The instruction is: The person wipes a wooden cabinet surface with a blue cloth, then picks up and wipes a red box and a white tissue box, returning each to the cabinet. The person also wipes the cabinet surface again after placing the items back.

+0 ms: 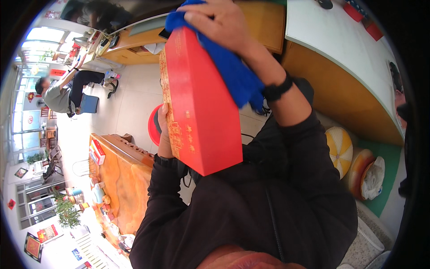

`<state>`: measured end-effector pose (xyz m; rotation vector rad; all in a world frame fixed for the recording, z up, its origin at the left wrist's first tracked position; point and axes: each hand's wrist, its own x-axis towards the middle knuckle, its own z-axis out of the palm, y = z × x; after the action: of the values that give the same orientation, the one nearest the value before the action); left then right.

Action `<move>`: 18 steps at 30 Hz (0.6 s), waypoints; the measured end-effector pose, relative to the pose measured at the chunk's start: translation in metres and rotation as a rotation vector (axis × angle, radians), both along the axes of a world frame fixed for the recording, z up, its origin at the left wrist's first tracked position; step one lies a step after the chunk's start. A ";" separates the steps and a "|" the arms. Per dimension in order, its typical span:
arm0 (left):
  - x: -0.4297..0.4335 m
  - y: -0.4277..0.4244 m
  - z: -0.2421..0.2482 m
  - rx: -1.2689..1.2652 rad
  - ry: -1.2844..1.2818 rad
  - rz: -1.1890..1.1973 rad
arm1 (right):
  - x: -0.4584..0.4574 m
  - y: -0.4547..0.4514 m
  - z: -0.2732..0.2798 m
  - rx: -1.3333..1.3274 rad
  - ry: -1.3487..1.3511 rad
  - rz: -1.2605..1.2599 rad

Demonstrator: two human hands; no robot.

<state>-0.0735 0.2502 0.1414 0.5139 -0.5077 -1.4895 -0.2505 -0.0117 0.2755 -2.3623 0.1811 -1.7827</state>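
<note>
A large red gift box (208,111) with gold print is held up in front of my chest, its long side running away from me. My left hand (163,117) grips the box's gold-patterned left side; most of the fingers are hidden behind it. At the far end, my right hand (220,25) presses a blue cloth (231,74) against the box's edge. The cloth drapes down along the right side of the box. A black band circles each wrist.
To the left stands a polished wooden table (124,178) with tea things. A red stool (154,124) is partly behind the box. A white-topped counter (342,50) runs along the right, near a yellow-and-white round cushion (338,151). Another person (63,90) sits at the far left.
</note>
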 end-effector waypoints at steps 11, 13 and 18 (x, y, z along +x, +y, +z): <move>-0.001 -0.022 -0.003 0.006 0.027 0.165 | 0.035 0.001 -0.067 1.189 -0.228 0.560; 0.004 -0.029 -0.004 -0.053 -0.013 0.122 | 0.021 0.008 -0.074 1.084 0.018 0.362; 0.030 -0.047 -0.003 -0.108 -0.065 0.232 | -0.004 0.063 -0.088 1.056 0.163 0.420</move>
<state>-0.0437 0.2029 0.1380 0.5193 -0.5568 -1.2202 -0.2542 0.0510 0.1873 -1.5880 0.4656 -0.9189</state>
